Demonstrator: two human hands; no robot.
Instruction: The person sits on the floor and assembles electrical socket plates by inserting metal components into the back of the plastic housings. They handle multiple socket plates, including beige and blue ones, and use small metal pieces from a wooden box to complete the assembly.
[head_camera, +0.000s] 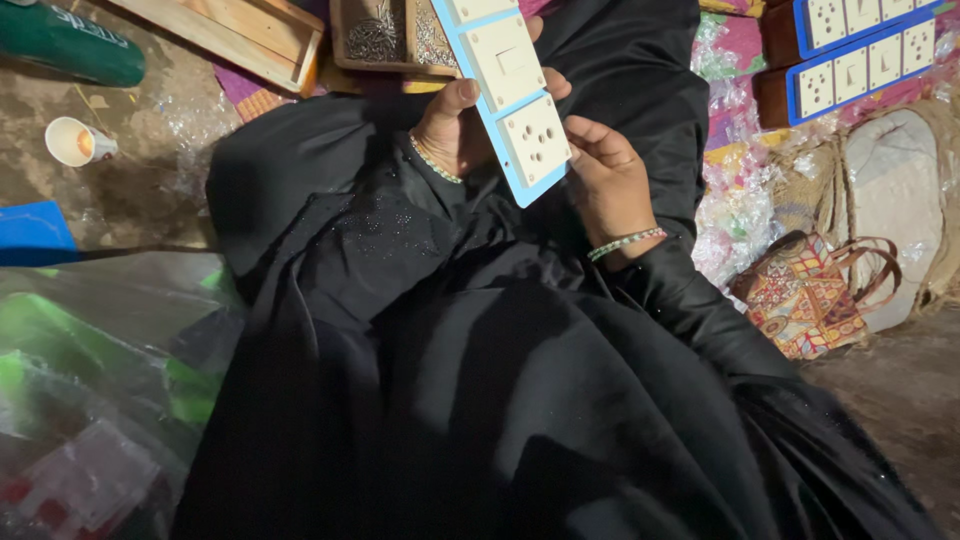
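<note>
The switch panel (512, 85) you hold is up over your lap, a long blue-edged board with white switch and socket plates set along it, its far end running out of the top of the view. It looks like a stiff, light piece of moulded plastic that will not flex much; the smooth faces could slip, so the blue rim looks like the safest place to grip, keeping your fingers off the socket holes and rocker faces. Your left hand (462, 125) is curled behind the board, thumb hooked over its left edge, so it is closed around the panel and carrying it from the back. Your right hand (610, 180) sits at the lower right corner, fingers bent and touching the rim beside the bottom socket plate, a lighter pinch that steadies rather than carries. Both wrists wear beaded bangles against black sleeves. Beyond the panel, two more blue panels (860, 50) lie at the upper right, a patterned bag (805, 295) rests on the floor to your right, a wooden tray (240, 35) and a paper cup (75, 140) lie to your left.
</note>
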